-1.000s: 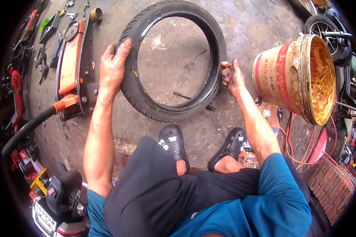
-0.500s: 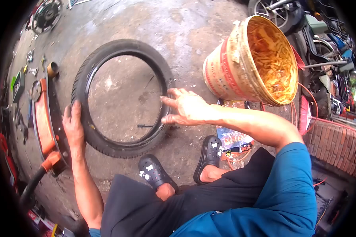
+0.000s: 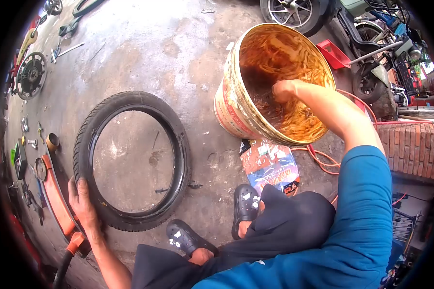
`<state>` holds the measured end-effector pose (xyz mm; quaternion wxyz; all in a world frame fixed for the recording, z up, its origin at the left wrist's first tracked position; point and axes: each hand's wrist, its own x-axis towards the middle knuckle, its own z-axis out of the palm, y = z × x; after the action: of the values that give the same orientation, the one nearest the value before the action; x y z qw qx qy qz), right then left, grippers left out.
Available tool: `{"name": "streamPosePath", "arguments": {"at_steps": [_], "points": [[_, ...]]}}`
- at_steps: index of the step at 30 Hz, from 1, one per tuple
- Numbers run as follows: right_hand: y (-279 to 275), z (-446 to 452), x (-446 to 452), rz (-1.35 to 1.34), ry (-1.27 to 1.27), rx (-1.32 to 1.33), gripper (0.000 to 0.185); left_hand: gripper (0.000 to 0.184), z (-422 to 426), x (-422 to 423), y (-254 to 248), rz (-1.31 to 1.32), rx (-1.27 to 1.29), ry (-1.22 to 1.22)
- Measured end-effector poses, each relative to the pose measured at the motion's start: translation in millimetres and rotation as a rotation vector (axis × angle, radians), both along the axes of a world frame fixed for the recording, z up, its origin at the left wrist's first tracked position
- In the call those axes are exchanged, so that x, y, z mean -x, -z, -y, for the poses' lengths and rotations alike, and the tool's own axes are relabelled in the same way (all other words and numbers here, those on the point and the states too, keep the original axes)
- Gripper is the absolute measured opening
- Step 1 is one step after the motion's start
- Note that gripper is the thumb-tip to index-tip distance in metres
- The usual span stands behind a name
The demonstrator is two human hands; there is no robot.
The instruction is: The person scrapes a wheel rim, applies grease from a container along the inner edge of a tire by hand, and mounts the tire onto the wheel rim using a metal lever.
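In the head view, the tyre (image 3: 130, 101) is on the floor (image 3: 183, 72) in front of the person, left of the bucket (image 3: 234, 118). The left hand (image 3: 84, 204) grasps its near left edge, thumb over the sidewall and fingers curled round the outside, probably to steady it while the other arm is away. Whether the tyre is flat or slightly tilted, I cannot tell. The bucket's wide mouth shows towards the person, which likely makes the inside easy to reach; a packet (image 3: 270, 166) lies just beside it.

The left forearm runs forward from the body, its wrist low by the tyre. The right arm bends at the elbow and comes over the bucket's near rim, with the right hand (image 3: 280, 91) inside. Its fingers are hidden, so whether they are clenched, loose or holding something, I cannot tell.
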<state>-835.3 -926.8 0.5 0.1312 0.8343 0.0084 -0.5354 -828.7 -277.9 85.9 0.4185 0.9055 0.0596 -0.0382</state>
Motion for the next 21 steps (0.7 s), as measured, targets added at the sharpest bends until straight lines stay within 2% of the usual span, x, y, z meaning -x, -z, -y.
{"name": "streamPosePath", "arguments": {"at_steps": [3, 5, 9, 10, 11, 12, 13, 14, 15, 16, 18, 19, 20, 21], "points": [[90, 26, 11, -0.153, -0.136, -0.066, 0.029, 0.065, 10, 2, -9, -0.006, -0.012, 0.004], [97, 19, 17, -0.198, -0.144, -0.074, 0.028, 0.064, 12, 2, -11, -0.009, -0.026, 0.012], [32, -9, 15, -0.132, 0.009, -0.001, 0.028, 0.061, 20, -1, -17, 0.012, -0.016, 0.042], [18, -9, 12, -0.147, 0.014, 0.006, 0.028, 0.060, 23, -1, -15, 0.019, 0.004, 0.021], [21, 9, 8, -0.225, -0.084, -0.004, 0.028, 0.059, 24, 0, -12, 0.026, 0.012, -0.008], [10, 32, -2, -0.292, -0.042, -0.147, 0.026, 0.058, 20, 1, -11, 0.043, 0.004, -0.046], [-40, 1, -19, -0.329, -0.436, -0.108, 0.024, 0.057, 16, 1, -8, 0.031, 0.056, -0.036], [-64, 25, -13, 0.219, 0.155, -0.114, 0.019, 0.056, 12, 0, -6, 0.024, 0.102, -0.033], [-115, 12, -22, 0.321, 0.391, -0.293, 0.018, 0.056, 8, -1, -8, 0.019, 0.121, -0.022], [-158, 5, -30, 0.425, 0.488, -0.355, 0.025, 0.057, 7, -1, -6, 0.008, 0.152, -0.006], [-237, -11, -42, 0.665, 0.497, -0.675, 0.035, 0.057, -4, 0, 8, 0.076, 0.136, -0.043], [-262, -45, -43, 0.774, 0.372, -0.725, 0.034, 0.057, -9, 2, 15, 0.070, 0.154, -0.071], [-288, -80, -44, 0.888, 0.241, -0.758, 0.034, 0.057, -13, 3, 18, 0.067, 0.173, -0.094], [-305, -146, -38, 1.038, 0.034, -0.595, 0.027, 0.057, -14, 6, 16, 0.042, 0.161, -0.104]]}}
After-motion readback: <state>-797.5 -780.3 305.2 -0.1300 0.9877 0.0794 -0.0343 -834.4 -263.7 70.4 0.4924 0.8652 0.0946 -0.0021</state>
